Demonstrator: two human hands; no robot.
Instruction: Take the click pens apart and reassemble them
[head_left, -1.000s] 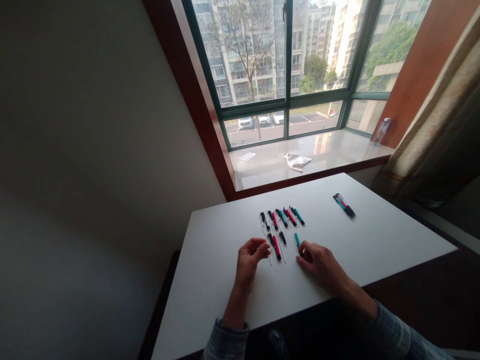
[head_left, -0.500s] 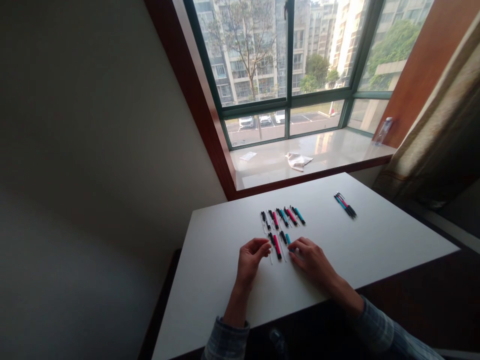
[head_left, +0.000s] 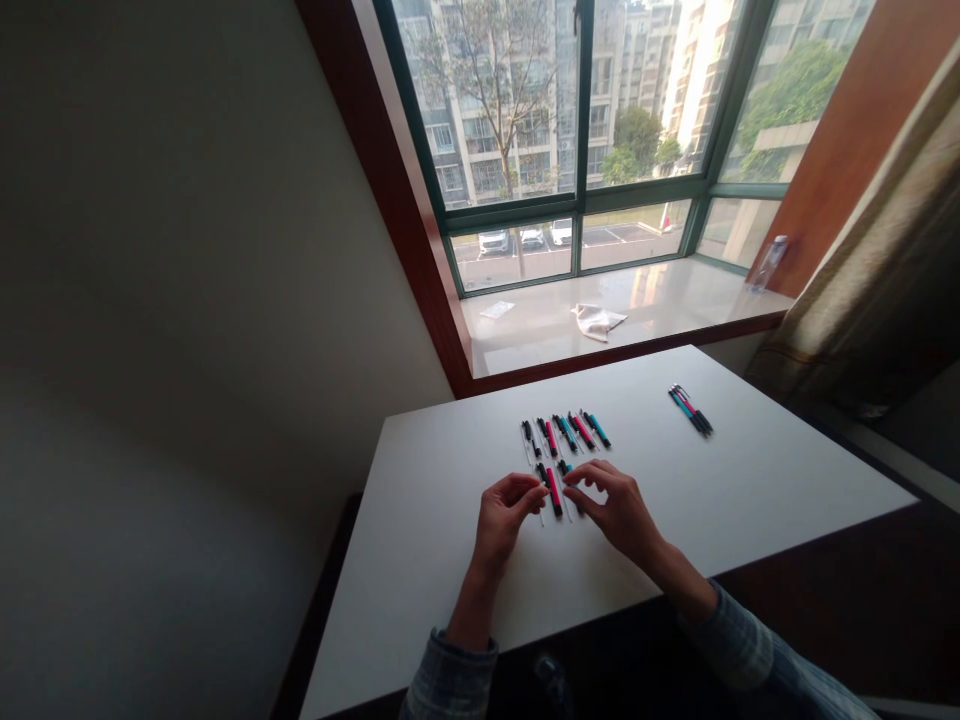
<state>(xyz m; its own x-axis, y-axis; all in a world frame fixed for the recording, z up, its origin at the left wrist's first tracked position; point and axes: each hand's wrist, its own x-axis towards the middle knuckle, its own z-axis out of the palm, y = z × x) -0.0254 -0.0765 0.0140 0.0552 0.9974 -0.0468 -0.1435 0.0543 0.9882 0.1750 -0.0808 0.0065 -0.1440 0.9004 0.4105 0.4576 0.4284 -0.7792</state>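
My left hand (head_left: 504, 512) is closed in a pinch above the white table, just left of a disassembled pen with a pink barrel (head_left: 554, 490). Whatever lies between its fingertips is too small to make out. Close on the other side, my right hand (head_left: 616, 508) curves over a teal pen barrel (head_left: 578, 508), its thumb and forefinger slightly apart with nothing visible between them. The right fingers partly cover the teal barrel and a black pen part (head_left: 565, 467). Thin white refills (head_left: 566, 505) lie beside the barrels.
Behind my hands lies a row of pen parts in black, pink (head_left: 583, 432) and teal (head_left: 600, 430). Several pens (head_left: 690, 410) are grouped at the table's right. On the windowsill (head_left: 525, 350) are a crumpled white cloth or wrapper (head_left: 598, 321) and a clear bottle (head_left: 768, 264).
My right hand has moved up and left from the teal barrel, closer to my left hand, and its thumb and forefinger show a gap. My left hand keeps its pinch, shifted slightly right.
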